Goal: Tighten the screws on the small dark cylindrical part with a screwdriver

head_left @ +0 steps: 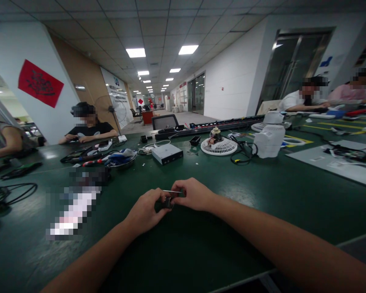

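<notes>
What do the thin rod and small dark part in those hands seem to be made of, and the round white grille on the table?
Rod: probably metal; thin, straight and pale, catching the light.
Dark part: unclear, being small and partly covered; perhaps metal, from its dull greyish look.
Grille: likely moulded plastic; plain white with regular slots.

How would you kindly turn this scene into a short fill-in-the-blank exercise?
1. The small dark part is between the right hand and the ____.
2. The tabletop is a dark ____ color.
3. In the picture, the nearer white grille lies to the ____ of the pale box.

Missing words: left hand; green; right.
</notes>
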A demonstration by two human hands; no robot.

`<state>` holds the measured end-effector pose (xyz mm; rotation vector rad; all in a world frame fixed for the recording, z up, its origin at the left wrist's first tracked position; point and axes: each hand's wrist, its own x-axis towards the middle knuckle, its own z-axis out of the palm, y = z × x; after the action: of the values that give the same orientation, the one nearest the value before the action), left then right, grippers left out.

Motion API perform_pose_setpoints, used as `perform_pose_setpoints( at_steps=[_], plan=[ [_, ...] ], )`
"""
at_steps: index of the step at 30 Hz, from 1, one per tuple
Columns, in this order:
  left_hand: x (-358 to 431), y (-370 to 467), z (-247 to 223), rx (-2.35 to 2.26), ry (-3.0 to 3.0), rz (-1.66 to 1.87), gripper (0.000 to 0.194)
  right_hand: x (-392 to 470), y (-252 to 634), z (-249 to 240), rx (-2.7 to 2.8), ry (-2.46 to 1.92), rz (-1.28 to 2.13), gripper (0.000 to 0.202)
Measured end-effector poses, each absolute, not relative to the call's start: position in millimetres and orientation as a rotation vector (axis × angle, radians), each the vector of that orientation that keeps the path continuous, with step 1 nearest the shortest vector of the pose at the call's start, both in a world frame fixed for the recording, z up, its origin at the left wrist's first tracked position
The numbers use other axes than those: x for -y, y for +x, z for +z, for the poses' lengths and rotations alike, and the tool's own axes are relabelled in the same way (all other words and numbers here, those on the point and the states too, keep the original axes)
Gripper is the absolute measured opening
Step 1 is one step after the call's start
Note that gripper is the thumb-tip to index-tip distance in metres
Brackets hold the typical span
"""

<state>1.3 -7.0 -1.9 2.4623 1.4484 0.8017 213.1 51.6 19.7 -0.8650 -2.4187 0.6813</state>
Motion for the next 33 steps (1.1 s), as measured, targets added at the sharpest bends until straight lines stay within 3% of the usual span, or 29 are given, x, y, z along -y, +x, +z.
perform_pose_setpoints(
  at_steps=[12,29,33],
  plan=[
    [8,2,-1,-1.218,2.633,1.001,0.029,-51,204,9,2.204,-0.800,0.951,0.014],
    [-3,-6,-2,-1.541,2.446,0.941,0.027,-60,228,31,2.577,-0.744,0.289,0.017],
    [-3,-6,-2,-1.601,2.496,0.828,0.016,-59,227,31,2.558,-0.794,0.164,0.021]
  ],
)
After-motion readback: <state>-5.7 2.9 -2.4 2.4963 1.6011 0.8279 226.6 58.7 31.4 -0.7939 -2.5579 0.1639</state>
